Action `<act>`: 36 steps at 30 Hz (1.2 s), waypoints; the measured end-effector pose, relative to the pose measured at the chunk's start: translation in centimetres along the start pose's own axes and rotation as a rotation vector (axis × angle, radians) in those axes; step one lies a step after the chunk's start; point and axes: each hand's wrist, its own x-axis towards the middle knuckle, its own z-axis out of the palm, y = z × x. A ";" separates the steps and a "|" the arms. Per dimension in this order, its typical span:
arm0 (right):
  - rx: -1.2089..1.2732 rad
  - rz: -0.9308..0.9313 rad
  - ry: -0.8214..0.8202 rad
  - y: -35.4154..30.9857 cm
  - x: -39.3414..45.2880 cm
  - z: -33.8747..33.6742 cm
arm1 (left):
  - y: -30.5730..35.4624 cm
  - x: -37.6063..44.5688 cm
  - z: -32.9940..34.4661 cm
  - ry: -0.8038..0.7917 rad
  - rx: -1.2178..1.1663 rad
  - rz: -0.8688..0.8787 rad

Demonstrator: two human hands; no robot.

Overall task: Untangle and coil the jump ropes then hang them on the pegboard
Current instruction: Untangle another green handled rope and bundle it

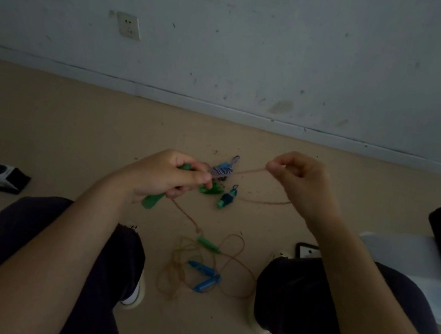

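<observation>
My left hand (167, 177) is curled round a green jump-rope handle (154, 199), and my right hand (297, 176) pinches the tan cord (250, 171) between thumb and forefinger, so a short run of cord is stretched between the two. From the handle the cord drops down to the floor (75, 126), where it lies in loose tangled loops (229, 266) between my knees, together with a second green handle (208, 244) and a pair of blue handles (204, 277). Further off, near the wall, sits a small heap of other handles and a patterned strap (223, 171); I cannot tell how they are knotted together. I judge the cord thin, light and limp: it will not hold a shape by itself and will snag on its own loops if pulled hard. The handles are the rigid parts, so I would keep one anchored in the palm and feed cord through my fingertips a little at a time, easing crossings apart, not yanking. No pegboard is in view.
</observation>
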 end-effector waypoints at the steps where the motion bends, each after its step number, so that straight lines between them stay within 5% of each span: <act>1: 0.005 0.002 0.011 -0.1 0.1 -0.4 | 0.0 0.0 -0.2 0.029 0.003 0.010; 9: 0.079 -0.007 -0.438 -0.6 -1.5 3.6 | -0.1 0.7 2.4 -0.014 0.050 -0.046; 14: -0.155 -0.335 -0.281 0.0 -1.0 2.9 | -0.1 0.8 1.9 0.036 0.038 -0.051; 19: -0.196 -0.053 -0.163 0.3 -0.6 2.3 | 0.3 0.3 1.1 0.027 0.056 -0.042; 28: -0.289 -0.196 -0.252 -1.2 -2.1 4.2 | -0.3 0.6 2.2 0.036 0.000 -0.068; 36: -0.186 -0.096 -0.175 -0.9 -0.7 1.6 | -0.2 0.3 0.3 0.102 -0.009 -0.047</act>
